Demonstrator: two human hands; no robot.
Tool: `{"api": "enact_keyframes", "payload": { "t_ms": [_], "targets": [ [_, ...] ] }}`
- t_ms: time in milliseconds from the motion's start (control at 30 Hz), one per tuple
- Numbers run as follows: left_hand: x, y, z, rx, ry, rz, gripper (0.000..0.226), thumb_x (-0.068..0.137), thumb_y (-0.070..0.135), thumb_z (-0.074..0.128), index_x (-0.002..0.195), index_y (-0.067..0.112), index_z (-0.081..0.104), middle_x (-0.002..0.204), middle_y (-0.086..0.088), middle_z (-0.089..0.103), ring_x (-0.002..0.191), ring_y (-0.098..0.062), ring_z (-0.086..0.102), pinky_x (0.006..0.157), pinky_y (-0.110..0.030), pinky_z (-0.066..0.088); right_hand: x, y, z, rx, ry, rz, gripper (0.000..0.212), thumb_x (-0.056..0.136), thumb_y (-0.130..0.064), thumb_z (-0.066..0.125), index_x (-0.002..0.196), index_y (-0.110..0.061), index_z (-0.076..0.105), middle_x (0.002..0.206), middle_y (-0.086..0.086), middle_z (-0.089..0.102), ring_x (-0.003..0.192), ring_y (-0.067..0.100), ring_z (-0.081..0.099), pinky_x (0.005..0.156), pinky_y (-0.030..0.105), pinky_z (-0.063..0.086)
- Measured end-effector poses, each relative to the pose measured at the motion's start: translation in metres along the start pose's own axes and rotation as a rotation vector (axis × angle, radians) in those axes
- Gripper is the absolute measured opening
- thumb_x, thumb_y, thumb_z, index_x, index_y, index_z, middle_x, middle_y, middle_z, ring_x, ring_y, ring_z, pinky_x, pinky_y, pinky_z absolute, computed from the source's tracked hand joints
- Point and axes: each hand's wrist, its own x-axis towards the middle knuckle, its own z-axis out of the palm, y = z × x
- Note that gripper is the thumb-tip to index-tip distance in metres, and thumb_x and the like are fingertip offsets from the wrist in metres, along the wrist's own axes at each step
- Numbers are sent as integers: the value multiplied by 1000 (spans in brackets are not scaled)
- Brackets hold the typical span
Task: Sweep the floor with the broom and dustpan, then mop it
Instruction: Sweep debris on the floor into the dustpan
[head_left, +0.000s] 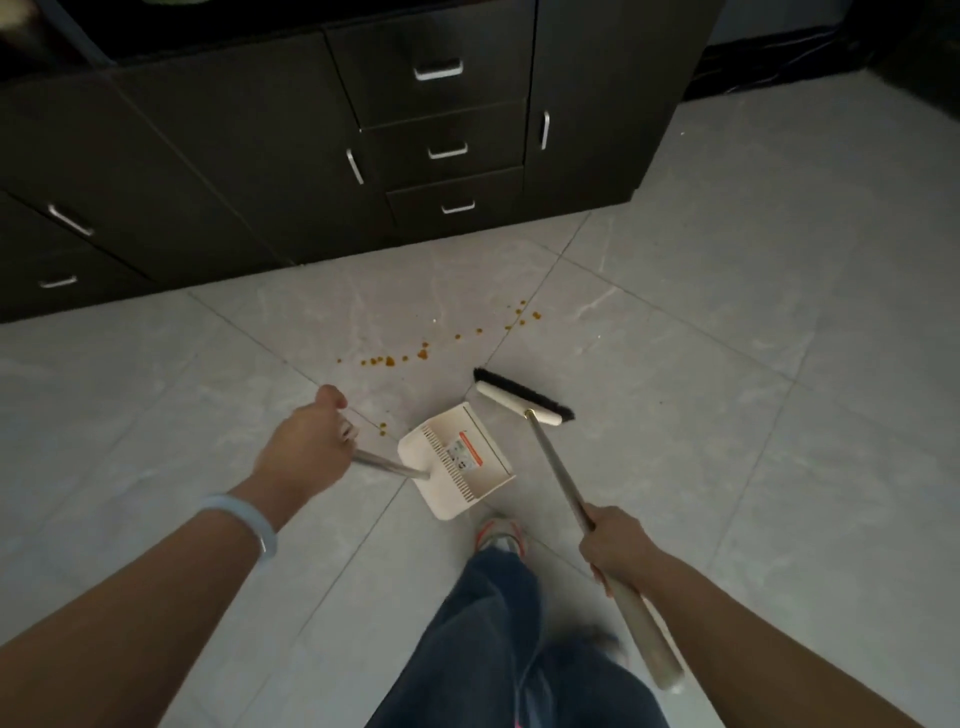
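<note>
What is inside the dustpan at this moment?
The dustpan, held by the left hand, shows only a label and comb teeth inside; no crumbs are visible. The orange crumbs lie on the floor. The broom is beside it.

A white broom (524, 402) with black bristles and a metal pole is set on the grey tiled floor (727, 364) just beside a tilted white dustpan (457, 457), near scattered orange crumbs (387, 360).
</note>
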Motion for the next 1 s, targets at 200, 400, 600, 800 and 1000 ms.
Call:
{"api": "enact_keyframes", "payload": {
  "t_ms": [200,400,600,800,1000],
  "targets": [
    [-27,1,6,-11,-4,-39,34,89,22,60,118,17,42,98,-8,70,89,-33,64,72,-36,48,-44,4,-51,132,-182,15,27,73,4,51,95,0,66,58,13,56,42,18,49,39,21,39],
    [-50,22,17,-11,-2,-65,31,91,22,57,117,18,42,101,0,72,93,-32,65,78,-36,49,-64,18,-116,82,-127,-113,57,75,10,51,114,-32,49,48,12,56,38,20,48,37,21,38],
    [-57,36,23,-12,1,-150,36,90,20,59,122,22,43,108,0,70,100,-29,63,83,-37,50,-5,18,-121,-163,-56,-109,33,75,1,50,104,-6,64,62,11,63,41,16,57,42,22,47],
    [-63,37,23,-52,11,-138,37,88,19,63,121,23,45,104,1,72,100,-28,64,83,-35,49,-33,52,-106,-35,-310,-33,32,68,9,53,90,-10,68,49,13,54,32,18,47,40,24,42],
    [-67,71,22,-85,80,-11,39,89,12,60,125,19,46,100,8,72,96,-25,66,78,-31,46,-54,73,-164,111,-129,-36,62,74,12,53,121,-28,59,50,15,59,38,22,49,39,22,37]
  ]
}}
